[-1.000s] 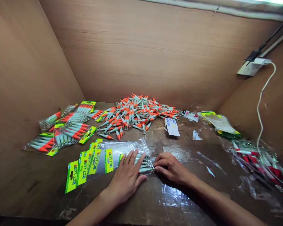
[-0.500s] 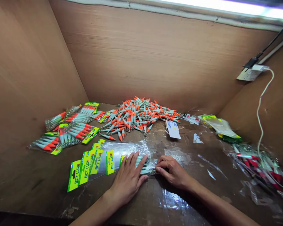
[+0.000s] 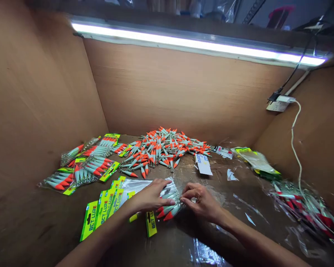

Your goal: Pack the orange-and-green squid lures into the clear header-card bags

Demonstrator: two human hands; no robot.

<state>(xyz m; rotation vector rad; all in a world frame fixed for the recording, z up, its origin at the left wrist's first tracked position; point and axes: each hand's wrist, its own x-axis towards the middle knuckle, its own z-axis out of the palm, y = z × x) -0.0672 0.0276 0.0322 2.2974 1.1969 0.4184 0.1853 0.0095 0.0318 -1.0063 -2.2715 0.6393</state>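
My left hand is closed on a clear packet of orange-and-grey lures with a yellow-green header card, lifted and tilted off the table. My right hand pinches the packet's right end with curled fingers. Under and left of the hands lies a fanned stack of empty clear bags with "BCT LURE" header cards. Behind the hands is a large heap of loose orange-and-grey lures.
Several filled lure packets lie at the left by the wall. A white paper note sits beside the heap. More bags and a pile of red-and-white lures lie at the right. Brown walls enclose the dark table; a strip light runs overhead.
The packet that lay flat under both hands is now picked up and turned, its lures and header card showing. The camera has tilted upward, revealing the strip light.
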